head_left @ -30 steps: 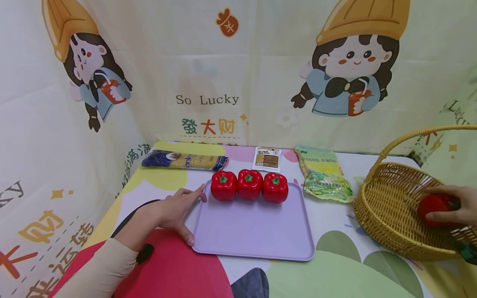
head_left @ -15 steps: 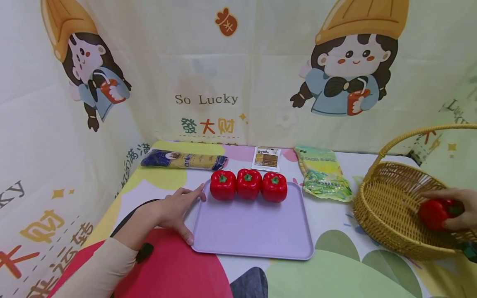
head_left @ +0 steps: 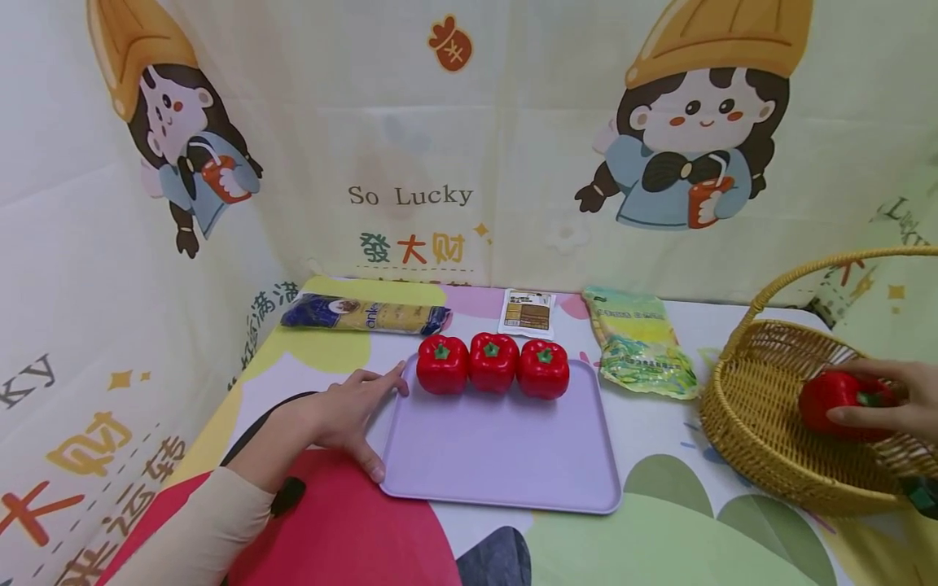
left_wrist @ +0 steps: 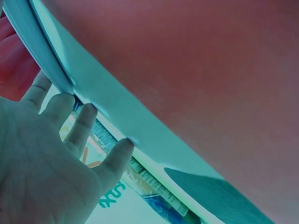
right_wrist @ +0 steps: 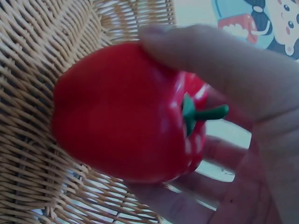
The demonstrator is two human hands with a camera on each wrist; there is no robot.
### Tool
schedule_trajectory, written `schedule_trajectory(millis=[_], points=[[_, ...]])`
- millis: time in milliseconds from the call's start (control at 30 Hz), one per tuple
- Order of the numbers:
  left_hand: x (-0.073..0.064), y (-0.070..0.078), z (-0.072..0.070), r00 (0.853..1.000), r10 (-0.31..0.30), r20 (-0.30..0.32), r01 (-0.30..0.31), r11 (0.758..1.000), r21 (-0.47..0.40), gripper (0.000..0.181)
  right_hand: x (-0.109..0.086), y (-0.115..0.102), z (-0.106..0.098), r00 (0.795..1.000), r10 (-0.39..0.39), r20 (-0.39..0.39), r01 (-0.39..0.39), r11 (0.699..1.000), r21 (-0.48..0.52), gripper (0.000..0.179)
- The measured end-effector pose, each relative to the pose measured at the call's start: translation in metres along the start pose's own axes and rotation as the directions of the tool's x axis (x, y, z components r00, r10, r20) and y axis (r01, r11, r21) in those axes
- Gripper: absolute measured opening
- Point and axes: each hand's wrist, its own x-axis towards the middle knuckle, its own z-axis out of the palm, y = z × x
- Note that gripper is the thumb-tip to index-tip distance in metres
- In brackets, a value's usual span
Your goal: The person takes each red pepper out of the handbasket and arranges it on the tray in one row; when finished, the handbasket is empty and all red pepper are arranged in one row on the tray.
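A red bell pepper (head_left: 828,404) with a green stem lies sideways in my right hand (head_left: 905,399), inside the wicker basket (head_left: 736,427) at the right. In the right wrist view my thumb presses the top of this pepper (right_wrist: 112,116) and the fingers curl beneath it, with the basket's woven wall behind. My left hand (head_left: 348,417) is spread along the left edge of a lilac tray (head_left: 506,456), fingertips and thumb at its rim. Three more red peppers (head_left: 493,364) stand in a row along the tray's far side, stems up.
Behind the tray lie a long blue-and-yellow pasta bag (head_left: 366,316) and a small white-and-brown packet (head_left: 528,316). A green-and-yellow bag (head_left: 645,346) lies between tray and basket. The basket's tall handle (head_left: 777,285) arches above it. A printed cloth hangs behind.
Inside the basket, my right hand has turned the pepper and shifted it a little to the left. The left hand and the peppers on the tray keep their places.
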Motion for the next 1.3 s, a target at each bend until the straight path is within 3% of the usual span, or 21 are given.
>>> schedule_trajectory(millis=[200, 400, 700, 800, 1033, 1300], points=[[-0.002, 0.002, -0.001, 1.0, 0.001, -0.011, -0.001, 1.0, -0.011, 0.136, -0.001, -0.014, -0.004, 0.998, -0.055, -0.035, 0.056, 0.998, 0.021, 0.07], [-0.002, 0.003, 0.004, 1.0, -0.025, 0.005, 0.025, 0.999, -0.025, 0.137, -0.005, -0.033, -0.007, 0.999, -0.039, -0.034, 0.041, 0.997, 0.065, 0.071], [-0.001, 0.002, 0.001, 1.0, -0.004, -0.007, 0.004, 1.0, -0.001, 0.135, -0.002, -0.05, -0.014, 0.994, -0.102, -0.025, 0.105, 0.988, 0.111, 0.075], [0.0, 0.001, 0.001, 1.0, -0.002, -0.001, 0.002, 1.0, 0.0, 0.137, -0.003, -0.06, -0.014, 0.994, -0.089, -0.059, 0.096, 0.989, 0.116, 0.071], [0.0, 0.001, 0.0, 1.0, -0.008, -0.004, 0.008, 1.0, 0.0, 0.137, -0.005, -0.081, -0.021, 0.974, -0.144, -0.175, 0.163, 0.981, 0.101, 0.07], [-0.001, 0.003, 0.001, 1.0, -0.019, 0.0, 0.019, 1.0, -0.017, 0.138, -0.01, -0.095, -0.024, 0.957, -0.23, -0.177, 0.249, 0.964, 0.096, 0.072]])
